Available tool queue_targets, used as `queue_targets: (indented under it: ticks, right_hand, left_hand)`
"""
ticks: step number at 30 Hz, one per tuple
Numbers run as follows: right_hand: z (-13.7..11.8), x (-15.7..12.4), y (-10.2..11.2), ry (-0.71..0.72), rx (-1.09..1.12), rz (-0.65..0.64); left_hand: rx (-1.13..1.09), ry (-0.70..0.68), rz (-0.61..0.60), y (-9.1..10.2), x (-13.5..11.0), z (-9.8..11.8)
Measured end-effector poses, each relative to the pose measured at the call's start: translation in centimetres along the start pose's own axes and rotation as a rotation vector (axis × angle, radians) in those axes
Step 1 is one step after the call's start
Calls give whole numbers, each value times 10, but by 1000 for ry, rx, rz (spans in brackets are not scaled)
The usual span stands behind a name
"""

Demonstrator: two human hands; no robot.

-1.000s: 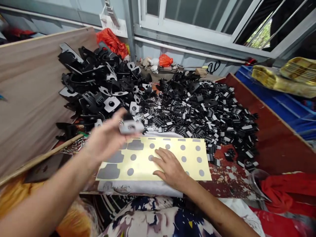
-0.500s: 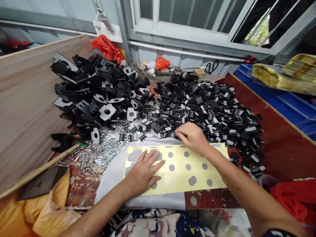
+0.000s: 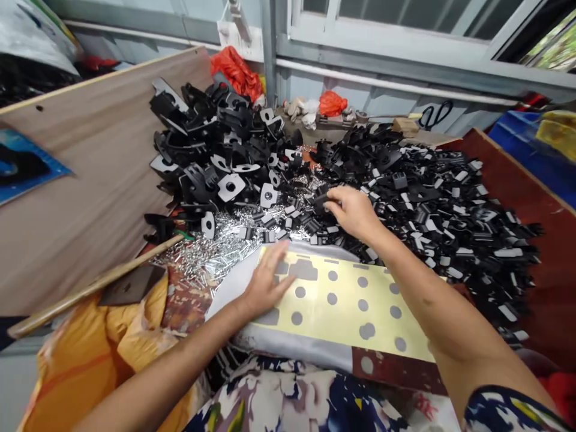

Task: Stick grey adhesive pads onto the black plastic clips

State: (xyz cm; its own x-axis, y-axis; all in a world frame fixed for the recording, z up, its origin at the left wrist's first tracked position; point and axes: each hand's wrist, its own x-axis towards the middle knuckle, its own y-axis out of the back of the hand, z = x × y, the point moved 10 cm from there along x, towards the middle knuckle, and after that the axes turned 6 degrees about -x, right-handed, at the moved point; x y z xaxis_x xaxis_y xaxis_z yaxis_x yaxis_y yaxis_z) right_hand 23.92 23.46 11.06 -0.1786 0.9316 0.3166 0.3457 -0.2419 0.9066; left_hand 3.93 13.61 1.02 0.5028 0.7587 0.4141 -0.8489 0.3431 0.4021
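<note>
My left hand (image 3: 269, 281) lies with its fingers spread on the left end of a yellow backing sheet (image 3: 315, 318). Grey round and rectangular cut-outs show across this sheet, which rests on a pale grey cloth (image 3: 306, 348). Beyond the sheet, my right hand (image 3: 355, 211) reaches over the near part of a pile of small black plastic clips (image 3: 432, 210) with white-grey pads. Thumb and forefinger are pinched at a black plastic clip (image 3: 320, 203), partly covered by the fingertips.
Larger black parts (image 3: 202, 150) are heaped at the left behind loose metal pins (image 3: 220, 252). A wooden stick (image 3: 103, 282) crosses the left side. Wooden boards (image 3: 108, 150) wall the bench. Black scissors (image 3: 435, 115) and red plastic bags (image 3: 236, 72) lie at the back.
My right hand has moved away from the sheet's top edge, forward over the black clips. The left hand has slid toward the sheet's upper left. The view has turned left.
</note>
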Motion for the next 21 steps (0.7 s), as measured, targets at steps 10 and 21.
queue_targets:
  ticks: [10, 21]
  right_hand:
    - [-80, -169, -60, -305, 758, -24]
    - [-146, -203, -92, -80, 818, -357]
  left_hand:
    - [-480, 402, 160, 38, 15, -18]
    - [-960, 810, -81, -20, -8, -60]
